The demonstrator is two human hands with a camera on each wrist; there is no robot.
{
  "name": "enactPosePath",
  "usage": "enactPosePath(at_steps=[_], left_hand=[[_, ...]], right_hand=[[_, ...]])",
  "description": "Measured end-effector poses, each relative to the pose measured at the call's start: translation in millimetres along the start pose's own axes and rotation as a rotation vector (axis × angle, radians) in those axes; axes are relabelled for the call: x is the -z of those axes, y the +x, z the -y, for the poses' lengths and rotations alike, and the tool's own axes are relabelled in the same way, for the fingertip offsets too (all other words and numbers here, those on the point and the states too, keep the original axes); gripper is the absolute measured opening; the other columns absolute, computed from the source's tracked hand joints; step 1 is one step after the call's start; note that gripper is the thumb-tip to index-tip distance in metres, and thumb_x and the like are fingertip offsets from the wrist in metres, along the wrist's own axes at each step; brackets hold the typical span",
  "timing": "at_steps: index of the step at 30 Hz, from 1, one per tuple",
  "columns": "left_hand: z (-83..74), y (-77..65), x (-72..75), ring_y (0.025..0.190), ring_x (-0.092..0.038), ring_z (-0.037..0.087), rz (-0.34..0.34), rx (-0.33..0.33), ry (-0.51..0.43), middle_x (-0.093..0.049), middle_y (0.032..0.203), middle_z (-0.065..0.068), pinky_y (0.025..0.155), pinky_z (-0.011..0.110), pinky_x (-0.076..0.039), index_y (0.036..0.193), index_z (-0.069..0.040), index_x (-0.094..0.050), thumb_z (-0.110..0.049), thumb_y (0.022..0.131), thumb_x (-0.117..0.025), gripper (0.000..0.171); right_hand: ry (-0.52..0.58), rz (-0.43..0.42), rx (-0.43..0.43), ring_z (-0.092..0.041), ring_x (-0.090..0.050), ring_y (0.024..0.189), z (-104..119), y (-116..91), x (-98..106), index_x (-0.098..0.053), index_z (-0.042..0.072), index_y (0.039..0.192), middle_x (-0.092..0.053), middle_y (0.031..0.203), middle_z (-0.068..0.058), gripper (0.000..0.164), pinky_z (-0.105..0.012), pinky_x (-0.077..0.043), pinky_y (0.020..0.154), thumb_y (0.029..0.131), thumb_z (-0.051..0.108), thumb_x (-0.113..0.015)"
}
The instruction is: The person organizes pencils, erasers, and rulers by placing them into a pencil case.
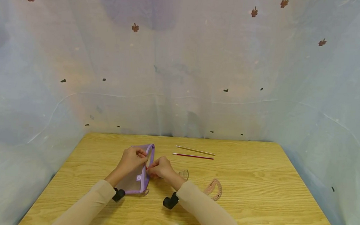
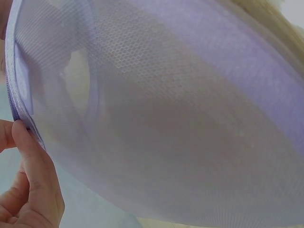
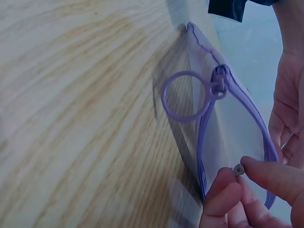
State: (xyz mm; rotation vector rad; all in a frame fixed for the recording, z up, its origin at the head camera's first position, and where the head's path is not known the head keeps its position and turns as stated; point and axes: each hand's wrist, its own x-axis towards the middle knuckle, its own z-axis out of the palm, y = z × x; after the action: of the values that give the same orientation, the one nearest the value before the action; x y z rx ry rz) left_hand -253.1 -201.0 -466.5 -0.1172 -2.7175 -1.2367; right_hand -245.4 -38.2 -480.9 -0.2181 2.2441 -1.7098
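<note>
A purple mesh zipper pouch (image 1: pixel 131 179) stands propped on the table with its zipped mouth open. My left hand (image 1: pixel 134 160) pinches the pouch's zipper edge between thumb and finger; the left wrist view shows this grip (image 2: pixel 35 175) on the rim, with sheer mesh filling most of that view. At the mouth, my right hand (image 1: pixel 161 167) pinches a slim pencil (image 3: pixel 239 169), seen nearly end-on with its round pale end between thumb and fingers. Most of its length is hidden. A purple pull ring (image 3: pixel 185 96) hangs from the zipper slider.
Farther back on the wooden table (image 1: pixel 256 187) lie a yellowish pencil (image 1: pixel 196 150) and a red pencil (image 1: pixel 192 156). A clear protractor (image 1: pixel 184 174) is partly hidden by my right wrist, and a reddish protractor (image 1: pixel 218 189) lies right of it. Pale hanging sheets (image 1: pixel 182 74) surround the table.
</note>
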Motion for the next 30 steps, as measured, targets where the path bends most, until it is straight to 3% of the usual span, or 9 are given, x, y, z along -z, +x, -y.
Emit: enactPosePath(at_steps=[18,30], left_hand=[[-2.9,-1.3,2.5,0.067,-0.065,0.015,-0.010,-0.008,-0.026,-0.069,0.073,0.002,0.058,0.026,-0.053,0.083,-0.003,-0.073,-0.003,0.079,-0.075,0.005],[1.0,-1.1,1.6,0.065,-0.065,0.014,-0.010,-0.008,-0.034,-0.069,0.073,0.002,0.057,0.024,-0.053,0.083,-0.003,-0.073,-0.002,0.080,-0.076,0.004]], right_hand=[[0.126,0.053,-0.042,-0.039,-0.072,0.074,0.0,-3.0,-10.0,-0.071,-0.014,0.087,-0.070,0.076,-0.022,0.007,-0.039,-0.063,0.062,0.081,-0.015,-0.071],[0.069,0.036,-0.021,-0.029,-0.072,0.068,0.3,-0.3,-2.6,-0.072,-0.013,0.087,-0.071,0.075,-0.015,0.008,-0.031,-0.062,0.058,0.079,-0.014,-0.074]])
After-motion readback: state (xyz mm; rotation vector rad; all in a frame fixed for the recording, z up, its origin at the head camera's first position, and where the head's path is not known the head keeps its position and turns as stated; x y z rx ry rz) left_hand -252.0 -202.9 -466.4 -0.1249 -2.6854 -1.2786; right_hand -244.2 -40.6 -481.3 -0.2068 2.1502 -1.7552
